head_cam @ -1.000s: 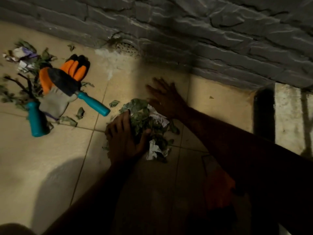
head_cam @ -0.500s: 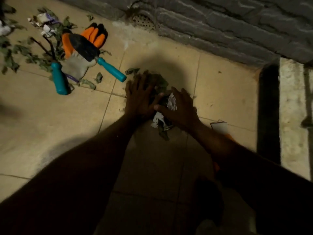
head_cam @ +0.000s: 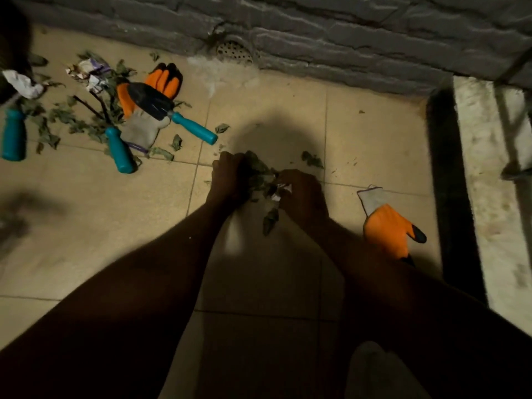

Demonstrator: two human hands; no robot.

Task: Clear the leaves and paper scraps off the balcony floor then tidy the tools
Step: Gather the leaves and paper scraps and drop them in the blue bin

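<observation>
A bunch of dry green leaves and white paper scraps [head_cam: 263, 180] is squeezed between my left hand [head_cam: 229, 175] and my right hand [head_cam: 302, 191], lifted just off the tiled floor; one leaf dangles below it. A single leaf [head_cam: 312, 160] lies beyond my right hand. At the left, a black trowel with a teal handle [head_cam: 172, 116] rests on an orange and grey glove [head_cam: 144, 110]. Two more teal-handled tools [head_cam: 119, 151] [head_cam: 13, 135] lie among scattered leaves and paper [head_cam: 72, 116]. A crumpled paper [head_cam: 24, 83] sits at the far left.
A second orange and grey glove [head_cam: 388, 226] lies on the floor right of my right arm. A grey stone wall with a round drain grate [head_cam: 233, 51] runs along the back. A dark gap and a concrete ledge [head_cam: 489, 197] with railing bars bound the right side.
Both hands have closed in from each side of the pile, gathered it into one bunch and raised it. The view has pulled back, showing the right-hand glove.
</observation>
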